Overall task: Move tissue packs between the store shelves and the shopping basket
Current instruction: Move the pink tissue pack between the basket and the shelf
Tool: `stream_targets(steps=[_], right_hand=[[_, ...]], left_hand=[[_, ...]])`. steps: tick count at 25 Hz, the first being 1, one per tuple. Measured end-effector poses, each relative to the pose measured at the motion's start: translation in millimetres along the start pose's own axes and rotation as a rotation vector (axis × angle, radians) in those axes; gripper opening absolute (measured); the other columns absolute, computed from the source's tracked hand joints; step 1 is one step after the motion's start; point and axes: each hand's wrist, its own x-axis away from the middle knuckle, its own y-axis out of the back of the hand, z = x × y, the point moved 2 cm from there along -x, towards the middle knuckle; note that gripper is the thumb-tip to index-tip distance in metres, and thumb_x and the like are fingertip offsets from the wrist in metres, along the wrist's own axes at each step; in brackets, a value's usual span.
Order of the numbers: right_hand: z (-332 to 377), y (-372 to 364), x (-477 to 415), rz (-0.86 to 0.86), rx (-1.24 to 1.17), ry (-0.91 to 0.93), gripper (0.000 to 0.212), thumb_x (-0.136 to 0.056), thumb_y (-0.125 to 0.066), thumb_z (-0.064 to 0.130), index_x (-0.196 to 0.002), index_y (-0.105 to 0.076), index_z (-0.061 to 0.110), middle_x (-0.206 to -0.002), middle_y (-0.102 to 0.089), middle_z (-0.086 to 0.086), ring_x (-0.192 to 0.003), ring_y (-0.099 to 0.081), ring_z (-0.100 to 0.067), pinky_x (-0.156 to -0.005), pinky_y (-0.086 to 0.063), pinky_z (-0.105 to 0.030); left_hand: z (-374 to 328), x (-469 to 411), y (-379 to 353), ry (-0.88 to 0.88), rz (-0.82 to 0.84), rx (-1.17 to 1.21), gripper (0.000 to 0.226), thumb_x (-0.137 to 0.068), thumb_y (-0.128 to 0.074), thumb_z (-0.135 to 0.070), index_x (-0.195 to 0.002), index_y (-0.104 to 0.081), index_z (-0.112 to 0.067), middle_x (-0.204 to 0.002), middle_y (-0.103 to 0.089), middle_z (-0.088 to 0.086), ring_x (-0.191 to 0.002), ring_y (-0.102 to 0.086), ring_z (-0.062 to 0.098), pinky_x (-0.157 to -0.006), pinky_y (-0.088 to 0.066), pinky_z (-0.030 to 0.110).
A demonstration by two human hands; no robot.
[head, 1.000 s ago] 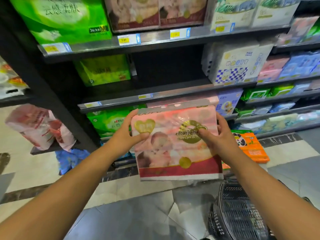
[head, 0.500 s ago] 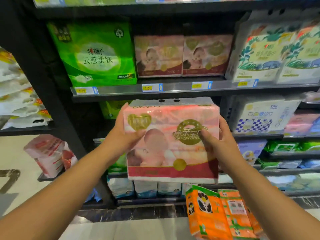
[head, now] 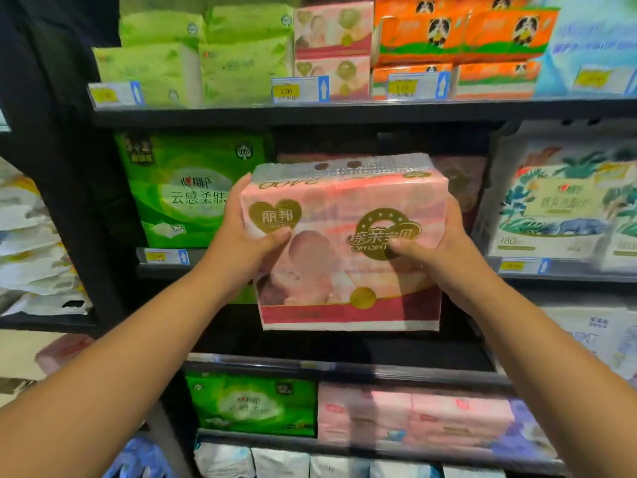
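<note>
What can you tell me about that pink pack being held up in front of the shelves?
The pink tissue pack is a soft block in glossy clear plastic wrap, printed with a gold heart, a gold round emblem and a dark red band along the bottom. It is upright, front facing the camera, level with the middle shelf. The left hand and right hand clasp its sides, thumbs on the front.

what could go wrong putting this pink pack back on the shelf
1. The pink tissue pack is held only at its sides by the left hand and right hand; the slick wrap could slip.
2. The gap between the green tissue pack and the white leaf-print pack looks snug, so an edge may catch a neighbour.
3. Pink packs already sit behind; pushing hard could shove them back.
</note>
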Motion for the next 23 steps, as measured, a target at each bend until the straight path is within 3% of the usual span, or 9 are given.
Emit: stream_targets(steps=[4, 7, 9, 12, 15, 17, 18, 21, 23], right_hand=[[3.8, 19.0, -33.5, -0.058, 0.073, 0.124, 0.089, -0.077, -0.080, 0.010, -0.144, -0.023, 0.027, -0.127, -0.055, 0.006, -0.116, -0.060, -0.014, -0.095, -0.053, -0.046], [5.7, 23.9, -47.5, -0.121, 0.088, 0.183, 0.089, -0.079, -0.075, -0.001, -0.147, -0.020, 0.016, -0.126, -0.053, 0.008, -0.111, -0.062, -0.005, -0.091, -0.055, -0.032], [3.3, 27.7, -56.4, -0.182, 0.179, 0.195, 0.088, -0.079, -0.076, 0.003, -0.146, -0.021, 0.015, -0.121, -0.052, 0.016, -0.107, -0.060, 0.004, -0.089, -0.053, -0.019], [-12.1, 35.5, -65.0, -0.281, 0.326, 0.166, 0.087, -0.077, -0.079, 0.014, -0.145, -0.024, 0.013, -0.114, -0.054, 0.017, -0.103, -0.058, -0.003, -0.088, -0.047, -0.011], [-36.3, 41.0, -69.8, -0.337, 0.397, 0.102, 0.085, -0.078, -0.079, 0.017, -0.144, -0.026, 0.014, -0.117, -0.053, 0.009, -0.109, -0.054, -0.011, -0.096, -0.045, -0.025], [-51.2, 46.4, -77.3, -0.394, 0.389, 0.071, 0.087, -0.078, -0.080, 0.020, -0.146, -0.024, 0.016, -0.119, -0.053, 0.012, -0.114, -0.053, -0.013, -0.102, -0.044, -0.033], [-57.3, 50.1, -82.9, -0.427, 0.385, 0.066, 0.090, -0.078, -0.080, 0.023, -0.147, -0.023, 0.018, -0.122, -0.054, 0.011, -0.117, -0.054, -0.014, -0.104, -0.044, -0.036], [-74.5, 60.1, -96.7, -0.471, 0.428, 0.014, 0.087, -0.078, -0.080, 0.023, -0.145, -0.025, 0.016, -0.119, -0.057, 0.005, -0.112, -0.058, -0.018, -0.102, -0.047, -0.040], [-89.4, 65.4, -99.7, -0.476, 0.456, -0.028, 0.083, -0.079, -0.079, 0.018, -0.144, -0.027, 0.015, -0.110, -0.058, 0.009, -0.102, -0.061, -0.015, -0.098, -0.050, -0.040]], left_hand=[[-12.2, -28.8, -16.6, -0.130, -0.013, -0.012, 0.087, -0.082, -0.070, 0.000, -0.143, -0.021, -0.039, -0.127, -0.049, -0.014, -0.106, -0.054, -0.013, -0.093, -0.045, 0.014], [-10.7, -43.9, -23.3, -0.194, -0.039, -0.017, 0.086, -0.083, -0.070, -0.002, -0.137, -0.021, -0.045, -0.128, -0.046, -0.018, -0.105, -0.052, -0.017, -0.089, -0.045, 0.011], [-4.4, -53.5, -31.8, -0.222, -0.068, -0.017, 0.085, -0.083, -0.070, -0.001, -0.137, -0.020, -0.046, -0.131, -0.044, -0.013, -0.106, -0.051, -0.016, -0.087, -0.045, 0.007], [14.9, -65.8, -48.9, -0.231, -0.064, -0.014, 0.086, -0.083, -0.070, -0.002, -0.139, -0.018, -0.040, -0.133, -0.042, -0.005, -0.107, -0.047, -0.020, -0.086, -0.044, 0.004], [38.5, -79.7, -68.4, -0.243, -0.035, -0.045, 0.087, -0.083, -0.071, -0.003, -0.141, -0.017, -0.038, -0.115, -0.053, -0.020, -0.095, -0.052, -0.022, -0.090, -0.048, 0.015], [46.2, -97.6, -79.4, -0.252, -0.020, -0.072, 0.084, -0.084, -0.070, -0.003, -0.137, -0.016, -0.040, -0.084, -0.060, -0.039, -0.080, -0.056, -0.021, -0.079, -0.044, 0.005], [49.8, -107.9, -85.5, -0.258, -0.010, -0.080, 0.082, -0.085, -0.069, -0.003, -0.137, -0.016, -0.038, -0.079, -0.057, -0.045, -0.077, -0.056, -0.022, -0.075, -0.041, 0.001], [68.1, -129.3, -104.2, -0.233, 0.030, -0.080, 0.080, -0.086, -0.069, -0.005, -0.144, -0.017, -0.024, -0.078, -0.053, -0.029, -0.077, -0.057, -0.017, -0.076, -0.045, 0.010], [78.5, -135.6, -118.7, -0.195, 0.086, -0.092, 0.081, -0.087, -0.068, -0.007, -0.146, -0.015, -0.024, -0.095, -0.047, -0.026, -0.083, -0.057, -0.008, -0.080, -0.046, 0.015]])
